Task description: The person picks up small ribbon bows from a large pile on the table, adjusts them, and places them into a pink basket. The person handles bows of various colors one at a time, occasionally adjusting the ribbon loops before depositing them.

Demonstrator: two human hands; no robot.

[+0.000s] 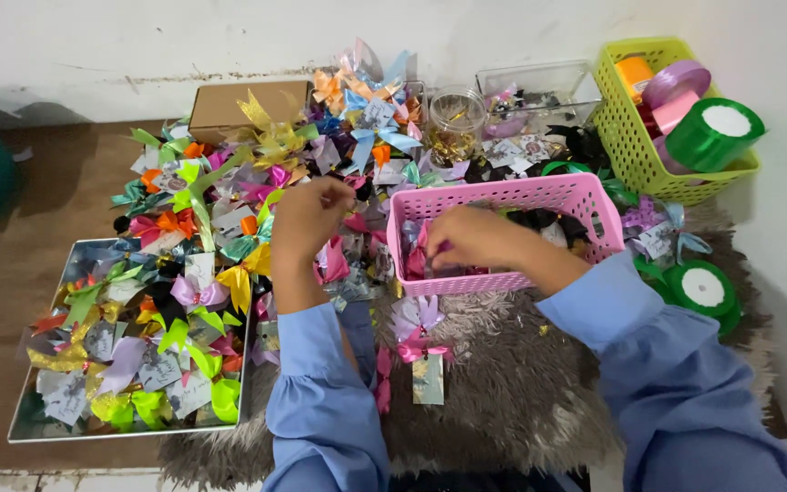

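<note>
Your right hand (471, 239) is reaching into the pink basket (539, 196), fingers pinching a pink bow (418, 260) just below them; left hand (307, 217) is hovering farther off, fingers curled, contents unclear.

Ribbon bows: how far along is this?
Done: a large heap of tagged ribbon bows fills the metal tray and the floor beyond it. In hand: the right hand reaches into the pink basket; the left hand hovers over the heap. Left: ribbon rolls remain in the green basket.
</note>
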